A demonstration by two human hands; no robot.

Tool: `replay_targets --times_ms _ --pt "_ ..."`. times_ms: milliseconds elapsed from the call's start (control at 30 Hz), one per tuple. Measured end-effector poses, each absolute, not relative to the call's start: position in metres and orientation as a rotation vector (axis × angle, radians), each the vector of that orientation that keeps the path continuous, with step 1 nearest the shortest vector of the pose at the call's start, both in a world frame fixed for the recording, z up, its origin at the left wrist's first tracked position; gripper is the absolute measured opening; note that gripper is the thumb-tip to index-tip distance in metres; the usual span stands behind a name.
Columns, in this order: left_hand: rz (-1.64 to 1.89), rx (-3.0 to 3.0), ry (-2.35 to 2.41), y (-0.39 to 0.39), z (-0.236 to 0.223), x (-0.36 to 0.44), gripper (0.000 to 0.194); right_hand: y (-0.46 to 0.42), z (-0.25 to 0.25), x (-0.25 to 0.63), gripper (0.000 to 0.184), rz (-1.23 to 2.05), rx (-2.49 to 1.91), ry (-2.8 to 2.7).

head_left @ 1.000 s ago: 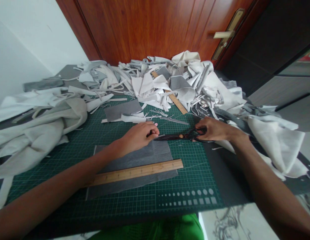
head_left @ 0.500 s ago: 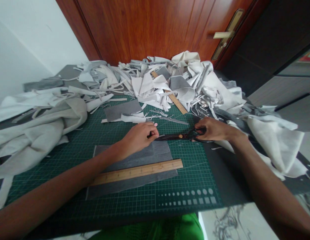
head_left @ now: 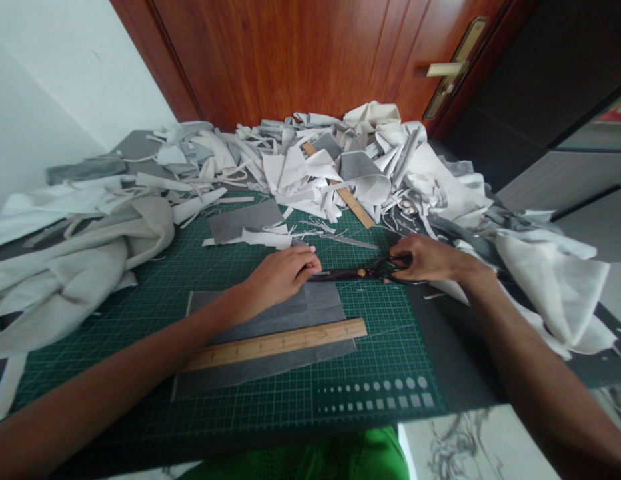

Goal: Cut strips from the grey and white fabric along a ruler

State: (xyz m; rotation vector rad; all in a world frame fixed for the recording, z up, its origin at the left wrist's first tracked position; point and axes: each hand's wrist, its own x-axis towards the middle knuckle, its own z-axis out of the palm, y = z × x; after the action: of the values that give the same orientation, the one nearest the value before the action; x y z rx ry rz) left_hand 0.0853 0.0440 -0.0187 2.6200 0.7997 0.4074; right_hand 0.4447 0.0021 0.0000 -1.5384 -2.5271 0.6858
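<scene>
A grey fabric piece (head_left: pixel 270 333) lies flat on the green cutting mat (head_left: pixel 370 393). My left hand (head_left: pixel 283 275) is closed, its fingertips pinching the top edge of this fabric. My right hand (head_left: pixel 427 259) grips the handles of black scissors (head_left: pixel 363 273), whose blades point left and meet the fabric edge right at my left fingertips. A wooden ruler (head_left: pixel 275 344) rests across the lower part of the grey fabric, apart from both hands.
A large heap of white and grey fabric scraps (head_left: pixel 340 167) fills the back and right of the table, with a second wooden ruler (head_left: pixel 354 205) poking out. Beige cloth (head_left: pixel 65 267) is bunched at the left. A wooden door (head_left: pixel 300 60) stands behind.
My left hand has shifted slightly along the fabric edge and closed tighter. The scissors and my right hand have barely moved.
</scene>
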Motion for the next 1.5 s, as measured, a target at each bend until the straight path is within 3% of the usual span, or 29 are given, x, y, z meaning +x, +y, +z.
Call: replay_targets --times_ms 100,400,567,933,1500 --pt "0.454 2.598 0.760 0.044 -0.021 0.087 0.029 0.002 -0.001 0.444 0.042 0.690 -1.561 -2.518" --pt "0.421 2.458 0.755 0.054 -0.018 0.091 0.016 0.001 0.003 0.441 0.036 0.699 -1.556 -2.515" --pt "0.445 2.534 0.776 0.053 -0.016 0.092 0.022 0.001 0.002 0.440 0.038 0.658 -1.563 -2.516" --pt "0.463 2.309 0.664 0.058 -0.005 0.087 0.017 0.000 0.003 0.439 0.047 0.671 -1.497 -2.545" --pt "0.560 2.286 0.663 0.054 0.005 0.088 0.018 0.001 0.002 0.439 0.048 0.784 -1.481 -2.486"
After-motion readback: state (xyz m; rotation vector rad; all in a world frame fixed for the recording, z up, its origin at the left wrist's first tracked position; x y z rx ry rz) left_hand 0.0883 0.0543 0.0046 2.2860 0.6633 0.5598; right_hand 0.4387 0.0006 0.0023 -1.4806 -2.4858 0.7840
